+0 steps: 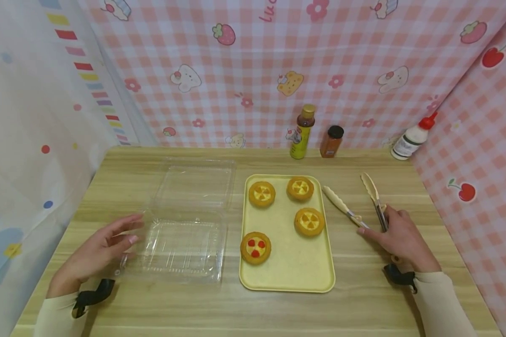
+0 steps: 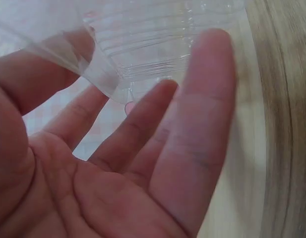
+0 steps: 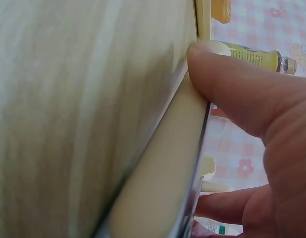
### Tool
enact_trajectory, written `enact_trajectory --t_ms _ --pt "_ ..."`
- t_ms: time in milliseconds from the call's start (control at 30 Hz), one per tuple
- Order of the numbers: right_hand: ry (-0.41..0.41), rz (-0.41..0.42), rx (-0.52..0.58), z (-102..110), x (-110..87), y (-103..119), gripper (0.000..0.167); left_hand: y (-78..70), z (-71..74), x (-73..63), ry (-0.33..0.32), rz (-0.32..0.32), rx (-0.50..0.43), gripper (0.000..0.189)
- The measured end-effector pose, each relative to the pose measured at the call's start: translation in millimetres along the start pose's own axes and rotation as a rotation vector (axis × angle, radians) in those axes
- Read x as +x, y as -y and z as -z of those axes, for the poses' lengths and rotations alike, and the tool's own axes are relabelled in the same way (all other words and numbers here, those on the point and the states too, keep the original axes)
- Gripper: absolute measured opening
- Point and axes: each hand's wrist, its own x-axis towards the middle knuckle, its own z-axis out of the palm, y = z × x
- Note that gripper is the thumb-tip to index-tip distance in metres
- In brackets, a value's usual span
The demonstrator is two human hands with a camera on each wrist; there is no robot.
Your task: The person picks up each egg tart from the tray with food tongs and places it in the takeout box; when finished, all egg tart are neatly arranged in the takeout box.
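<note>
Steel tongs with beige scalloped tips [image 1: 339, 200], splayed right of the cream rectangular tray [image 1: 286, 269], gripped by the right hand [image 1: 408, 239]: overhard squeezing could crush round golden tarts [image 1: 309, 222]; open clear plastic box [image 1: 183, 245], unheld by the relaxed left hand [image 1: 101, 246] at its edge, might slide.

Past the far edge of the wood-grain table [image 1: 278, 313] hangs a pink gingham cloth [image 1: 257, 61] printed with strawberries and flowers; cherry-printed gingham [image 1: 485, 150] flanks the right edge, a white dotted sheet [image 1: 21, 117] the left.

The left hand [image 1: 101, 249] is relaxed and loosely spread, while the right hand [image 1: 406, 238] grips.
</note>
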Motion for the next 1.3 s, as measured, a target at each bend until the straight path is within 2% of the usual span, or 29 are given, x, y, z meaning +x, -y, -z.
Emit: enact_trajectory --t_ms 233,300,433,500,533,667,733,900,1033,1300 --pt "-0.034 0.018 -0.028 1.9 -0.9 -3.0 0.066 4.8 1.1 3.8 0.056 -0.026 -0.085 0.060" --pt "-0.037 0.016 -0.022 3.2 -2.9 -4.1 0.067 5.6 1.1 4.5 0.070 -0.030 -0.101 0.060" --pt "-0.040 -0.001 0.015 5.8 -7.8 -6.5 0.083 5.5 1.9 5.1 0.090 -0.037 -0.126 0.060" --pt "-0.047 -0.001 0.031 5.9 -9.3 -7.8 0.086 5.1 2.7 5.1 0.098 -0.035 -0.141 0.060" --pt "-0.058 0.009 0.032 5.6 -9.6 -8.8 0.085 4.8 3.0 4.9 0.102 -0.034 -0.150 0.060" --pt "-0.133 0.050 0.037 2.5 -9.6 -10.4 0.058 5.0 3.9 4.6 0.106 -0.030 -0.170 0.060" --pt "-0.168 0.050 0.041 1.9 -9.9 -10.6 0.051 5.3 4.2 5.0 0.106 -0.031 -0.174 0.059" --pt "-0.183 -0.004 0.035 3.0 -10.7 -12.5 0.058 6.0 5.1 6.3 0.096 -0.033 -0.180 0.058" --pt "-0.190 -0.012 0.016 3.5 -12.0 -15.3 0.059 7.9 5.3 7.4 0.086 -0.042 -0.189 0.057" --pt "-0.243 0.080 0.016 5.9 -24.5 -9.0 0.056 13.3 1.8 4.3 0.063 -0.056 -0.217 0.060"
